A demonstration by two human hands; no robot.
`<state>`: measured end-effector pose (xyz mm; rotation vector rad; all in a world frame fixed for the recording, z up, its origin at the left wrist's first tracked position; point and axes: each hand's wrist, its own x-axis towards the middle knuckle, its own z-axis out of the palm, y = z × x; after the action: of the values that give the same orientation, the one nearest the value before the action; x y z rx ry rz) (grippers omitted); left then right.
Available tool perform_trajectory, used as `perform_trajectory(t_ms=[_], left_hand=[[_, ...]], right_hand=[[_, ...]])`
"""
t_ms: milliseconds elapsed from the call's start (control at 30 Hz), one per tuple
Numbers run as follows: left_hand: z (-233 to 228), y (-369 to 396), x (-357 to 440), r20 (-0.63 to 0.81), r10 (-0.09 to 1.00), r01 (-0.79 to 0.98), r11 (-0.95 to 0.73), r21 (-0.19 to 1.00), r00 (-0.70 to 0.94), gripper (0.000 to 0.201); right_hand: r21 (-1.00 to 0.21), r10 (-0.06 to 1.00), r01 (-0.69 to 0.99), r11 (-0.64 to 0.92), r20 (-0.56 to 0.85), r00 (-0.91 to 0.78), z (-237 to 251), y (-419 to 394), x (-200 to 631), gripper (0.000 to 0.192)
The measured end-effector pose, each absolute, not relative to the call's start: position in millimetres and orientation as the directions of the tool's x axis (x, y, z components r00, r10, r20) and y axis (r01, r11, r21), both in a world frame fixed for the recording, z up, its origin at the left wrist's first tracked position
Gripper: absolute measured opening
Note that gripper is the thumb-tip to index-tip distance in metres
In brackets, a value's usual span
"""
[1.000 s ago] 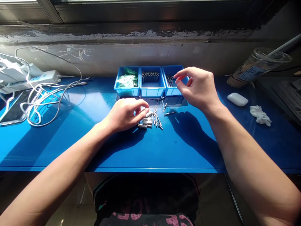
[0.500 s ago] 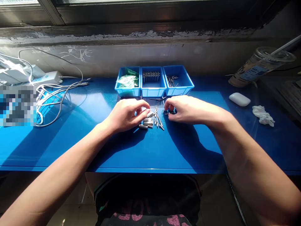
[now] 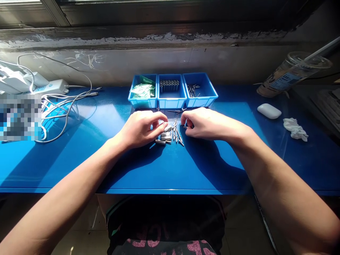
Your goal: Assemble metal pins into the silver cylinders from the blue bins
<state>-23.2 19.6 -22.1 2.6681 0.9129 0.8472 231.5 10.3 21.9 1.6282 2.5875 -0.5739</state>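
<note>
A small heap of metal sleeves (image 3: 165,137) and thin pins (image 3: 177,135) lies on the blue table (image 3: 170,166) in front of three bins. My left hand (image 3: 142,128) rests on the table with thumb and forefinger pinched on one sleeve (image 3: 168,128) at the heap's left side. My right hand (image 3: 204,123) lies knuckles-up just right of the heap, its fingertips closed on a thin pin (image 3: 184,126) against the tabletop. The two hands are a few centimetres apart.
Three blue bins stand behind the heap: left bin (image 3: 142,90) with green packets, middle bin (image 3: 171,90) with sleeves, right bin (image 3: 199,89) with pins. White cables and a power strip (image 3: 53,86) lie left. An earbud case (image 3: 269,111), crumpled tissue (image 3: 294,129) and a plastic cup (image 3: 290,73) are right.
My right hand came down from above the right bin to the table and slid left to the heap's edge. My left hand stayed on the sleeves.
</note>
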Motion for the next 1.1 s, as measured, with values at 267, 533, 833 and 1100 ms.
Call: perform_trajectory(t_ms=[267,533,833,1100], left_hand=[[-21.2,18.8,-23.6,0.463,0.616,0.511,-0.787,0.345,0.637,0.022],[-21.7,19.0,-23.2,0.474,0.612,0.507,-0.791,0.343,0.633,0.021],[-21.8,19.7,-23.7,0.472,0.607,0.505,-0.794,0.338,0.639,0.023],[-22.9,20.9,-23.8,0.478,0.599,0.495,-0.801,0.338,0.643,0.023]], right_hand=[[-0.383,0.864,0.794,0.471,0.022,-0.502,21.6,13.4,234.9,0.011],[-0.799,0.904,0.464,0.382,0.219,-0.367,36.0,3.8,229.3,0.007],[-0.960,0.876,0.157,0.233,0.137,-0.463,44.4,5.1,248.6,0.037],[-0.944,0.965,0.276,0.182,0.117,-0.235,42.1,19.1,257.5,0.044]])
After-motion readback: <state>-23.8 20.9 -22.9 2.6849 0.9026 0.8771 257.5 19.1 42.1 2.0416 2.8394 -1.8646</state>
